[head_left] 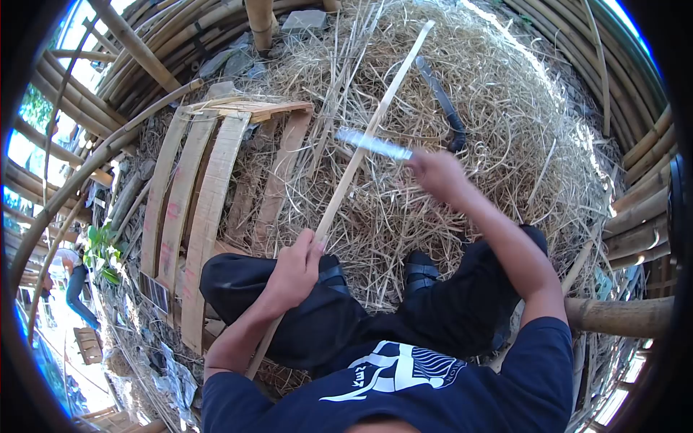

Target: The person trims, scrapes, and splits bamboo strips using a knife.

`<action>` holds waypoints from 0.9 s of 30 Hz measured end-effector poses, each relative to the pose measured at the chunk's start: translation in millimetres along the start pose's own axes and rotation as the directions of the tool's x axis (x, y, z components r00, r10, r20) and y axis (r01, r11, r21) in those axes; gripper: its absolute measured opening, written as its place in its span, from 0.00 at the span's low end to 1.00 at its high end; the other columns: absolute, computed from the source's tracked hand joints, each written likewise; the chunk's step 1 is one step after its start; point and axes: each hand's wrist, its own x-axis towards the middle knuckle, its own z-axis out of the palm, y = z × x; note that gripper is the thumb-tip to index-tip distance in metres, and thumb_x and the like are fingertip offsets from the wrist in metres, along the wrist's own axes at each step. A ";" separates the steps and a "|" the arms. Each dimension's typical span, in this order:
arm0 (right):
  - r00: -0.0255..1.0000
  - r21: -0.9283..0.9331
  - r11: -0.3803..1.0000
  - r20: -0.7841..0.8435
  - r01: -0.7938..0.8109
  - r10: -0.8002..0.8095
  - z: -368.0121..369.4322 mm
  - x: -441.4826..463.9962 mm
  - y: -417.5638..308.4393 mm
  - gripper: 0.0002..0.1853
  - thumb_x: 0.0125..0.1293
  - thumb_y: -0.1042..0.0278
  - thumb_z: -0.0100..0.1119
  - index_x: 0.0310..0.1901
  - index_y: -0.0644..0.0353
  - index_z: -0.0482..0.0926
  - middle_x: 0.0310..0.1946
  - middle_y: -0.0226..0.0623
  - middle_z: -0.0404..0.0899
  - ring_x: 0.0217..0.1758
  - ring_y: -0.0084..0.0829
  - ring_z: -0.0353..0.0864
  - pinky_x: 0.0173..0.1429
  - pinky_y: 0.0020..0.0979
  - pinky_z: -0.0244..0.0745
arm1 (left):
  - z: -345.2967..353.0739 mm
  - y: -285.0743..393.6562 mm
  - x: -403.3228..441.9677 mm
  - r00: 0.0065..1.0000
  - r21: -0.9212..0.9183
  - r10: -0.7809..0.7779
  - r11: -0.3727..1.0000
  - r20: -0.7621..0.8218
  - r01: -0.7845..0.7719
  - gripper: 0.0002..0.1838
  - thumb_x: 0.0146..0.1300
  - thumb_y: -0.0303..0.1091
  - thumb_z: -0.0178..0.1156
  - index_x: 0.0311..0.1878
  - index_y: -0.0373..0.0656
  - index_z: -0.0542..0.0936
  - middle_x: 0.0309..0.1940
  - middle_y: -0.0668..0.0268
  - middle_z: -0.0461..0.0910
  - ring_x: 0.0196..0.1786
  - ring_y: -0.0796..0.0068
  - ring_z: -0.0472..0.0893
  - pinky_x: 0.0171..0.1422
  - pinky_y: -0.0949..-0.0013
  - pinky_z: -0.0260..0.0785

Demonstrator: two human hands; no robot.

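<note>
A long, pale bamboo strip [393,88] runs slantwise from beside my left hip up over the shavings. My left hand [294,268] is closed around its lower part, near my left knee. In my right hand [438,175] is a knife [372,143], its bright blade blurred and lying across the strip at about its middle. The knife's handle is hidden in my fist. Whether the blade touches the strip or is just above it, I cannot tell. A dark, curved-ended tool [442,105] rests on the shavings beyond my right hand.
A slatted wooden crate [209,187] stands at my left. Bamboo shavings [498,130] cover the ground between and beyond my feet. Stacked bamboo poles [628,79] line the right side, and one thick pole [621,317] lies by my right elbow. Another person [76,285] is at the far left.
</note>
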 end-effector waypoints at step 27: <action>0.984 0.119 0.977 0.015 -0.177 0.177 16.1 -6.2 -8.9 0.18 0.72 0.49 0.45 0.36 0.55 0.75 0.17 0.43 0.76 0.21 0.47 0.78 0.31 0.46 0.74 | -1.9 4.3 -1.5 0.999 0.027 -0.041 0.999 0.008 0.041 0.12 0.72 0.35 0.50 0.35 0.37 0.68 0.16 0.61 0.69 0.19 0.78 0.69 0.25 0.68 0.61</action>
